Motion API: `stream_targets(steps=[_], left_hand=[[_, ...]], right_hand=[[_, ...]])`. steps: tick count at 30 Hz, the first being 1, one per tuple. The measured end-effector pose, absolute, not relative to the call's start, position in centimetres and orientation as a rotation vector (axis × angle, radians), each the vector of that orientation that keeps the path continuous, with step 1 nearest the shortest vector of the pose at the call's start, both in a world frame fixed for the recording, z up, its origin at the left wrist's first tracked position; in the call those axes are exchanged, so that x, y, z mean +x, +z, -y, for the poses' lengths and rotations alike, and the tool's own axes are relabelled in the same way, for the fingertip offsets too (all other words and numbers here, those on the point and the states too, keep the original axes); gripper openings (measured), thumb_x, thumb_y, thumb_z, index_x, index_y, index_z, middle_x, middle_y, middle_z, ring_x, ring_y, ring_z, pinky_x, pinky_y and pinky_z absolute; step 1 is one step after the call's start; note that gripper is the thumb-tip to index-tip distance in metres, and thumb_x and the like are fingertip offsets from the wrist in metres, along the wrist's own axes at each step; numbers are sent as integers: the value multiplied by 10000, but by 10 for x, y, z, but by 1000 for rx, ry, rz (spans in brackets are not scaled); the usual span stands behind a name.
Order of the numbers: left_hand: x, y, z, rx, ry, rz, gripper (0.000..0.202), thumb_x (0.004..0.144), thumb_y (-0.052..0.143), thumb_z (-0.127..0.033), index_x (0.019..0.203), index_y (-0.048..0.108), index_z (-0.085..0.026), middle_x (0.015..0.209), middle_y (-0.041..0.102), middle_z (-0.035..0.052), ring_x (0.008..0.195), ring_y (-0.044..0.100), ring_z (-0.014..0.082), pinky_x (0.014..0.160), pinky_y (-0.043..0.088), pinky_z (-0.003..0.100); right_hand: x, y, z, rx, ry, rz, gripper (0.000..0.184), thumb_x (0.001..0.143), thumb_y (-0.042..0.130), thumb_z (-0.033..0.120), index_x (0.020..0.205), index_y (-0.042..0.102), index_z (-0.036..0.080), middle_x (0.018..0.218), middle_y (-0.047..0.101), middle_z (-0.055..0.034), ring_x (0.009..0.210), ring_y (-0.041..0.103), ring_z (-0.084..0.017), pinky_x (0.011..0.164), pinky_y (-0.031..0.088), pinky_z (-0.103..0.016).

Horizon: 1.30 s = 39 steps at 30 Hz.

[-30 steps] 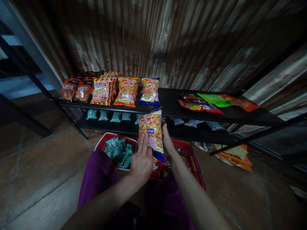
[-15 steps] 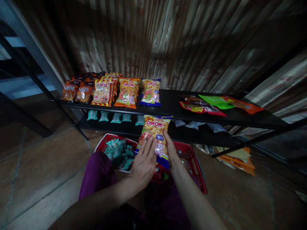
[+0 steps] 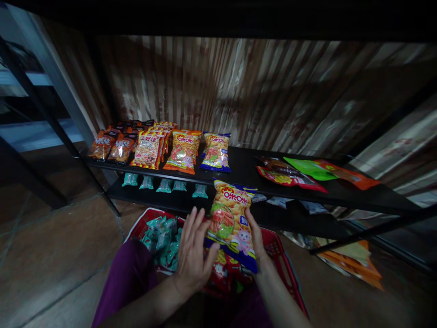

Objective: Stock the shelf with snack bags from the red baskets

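My right hand (image 3: 257, 239) grips a blue-and-yellow bag of snacks (image 3: 230, 218) along its right side and holds it upright in front of the shelf. Fingers spread, my left hand (image 3: 196, 248) is beside the bag's lower left edge; whether its fingertips touch the bag I cannot tell. A matching blue-edged snack bag (image 3: 215, 151) stands on the upper shelf behind. To its left are orange snack bags (image 3: 181, 151) of similar print. Below my hands, red packets (image 3: 221, 273) lie in a red basket (image 3: 288, 269), partly hidden by my arms.
Red-and-yellow bags (image 3: 147, 150) and dark orange bags (image 3: 122, 148) fill the left of the black shelf (image 3: 244, 166). Flat pouches (image 3: 309, 167) lie at its right. Teal packets (image 3: 164, 185) line the lower shelf, and more fill a second basket (image 3: 131, 230). Orange packaging (image 3: 362, 269) lies on the floor.
My left hand has come off the bag's front and opened out to the left. The held bag has come closer and turned slightly, still in my right hand. The view has tilted up.
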<state>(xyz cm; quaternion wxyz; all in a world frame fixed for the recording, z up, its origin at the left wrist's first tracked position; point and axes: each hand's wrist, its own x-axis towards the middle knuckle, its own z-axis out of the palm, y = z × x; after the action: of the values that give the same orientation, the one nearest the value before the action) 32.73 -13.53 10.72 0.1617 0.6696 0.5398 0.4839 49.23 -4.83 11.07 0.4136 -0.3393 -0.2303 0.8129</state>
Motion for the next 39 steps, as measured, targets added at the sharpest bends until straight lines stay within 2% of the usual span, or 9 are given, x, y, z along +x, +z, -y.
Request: stream_targets(steps=[2,5,9,15,19,22,29,36,39], left_hand=[[327,109,123,1372,1351,-1486,476,819,553,-396,1243,497,-185,1380,462,145,1301,390,285,1064,322,492],[330,111,106,770,1118,-1113,522,780,580,-489,1210,519,-200,1212,604,153,1077,597,283,861,503,448],[334,108,89,608,1105,-906,589,594,776,-418,1109,592,-198,1079,670,120,911,660,271,713,544,384],[327,107,53,654,1322,-891,509,597,786,-347,1046,631,-164,971,708,80,894,661,215,858,494,333],[323,121,16,810,1374,-883,463,658,737,-292,1086,611,-171,1011,701,66,909,653,205,851,497,324],[323,132,-20,953,1434,-909,469,666,720,-282,1110,601,-191,1031,694,50,930,641,200,870,487,324],[319,134,-89,1292,1540,-1314,515,656,713,-329,1144,586,-225,1052,680,53,1016,607,239,947,431,364],[329,120,-98,1694,1287,-1788,574,817,482,-365,1298,422,-56,1258,544,189,1174,495,280,1004,374,416],[330,122,-100,1752,1297,-1826,570,824,455,-351,1300,411,-41,1251,543,184,1174,485,270,1004,380,394]], right_hand=[[494,114,45,-860,2077,569,570,774,477,587,1140,612,171,1041,704,-126,1015,639,-297,919,448,-503],[492,119,39,-852,2110,620,573,771,483,591,1144,608,174,1044,703,-127,1015,638,-304,923,440,-516],[487,125,28,-876,2155,663,559,765,523,571,1150,610,176,1021,711,-124,992,650,-309,899,468,-502],[488,127,1,-943,1870,776,470,788,619,438,1218,556,257,1122,683,-62,1025,642,-251,912,489,-429],[489,134,-25,-976,1665,934,690,689,749,329,1311,452,320,1181,654,-32,1036,637,-235,906,502,-397],[483,145,-53,-961,1484,1017,772,658,774,290,1339,413,318,1178,654,-22,976,662,-222,851,538,-370],[474,150,-122,-903,1294,1009,733,619,792,245,1287,491,255,1049,710,-15,808,697,-190,712,580,-312],[471,133,-137,-1121,1102,1192,745,665,729,438,1325,456,223,1113,682,-52,929,668,-247,784,555,-356],[469,135,-138,-1141,1056,1214,769,654,718,479,1328,456,218,1106,682,-59,935,663,-262,786,553,-370]])
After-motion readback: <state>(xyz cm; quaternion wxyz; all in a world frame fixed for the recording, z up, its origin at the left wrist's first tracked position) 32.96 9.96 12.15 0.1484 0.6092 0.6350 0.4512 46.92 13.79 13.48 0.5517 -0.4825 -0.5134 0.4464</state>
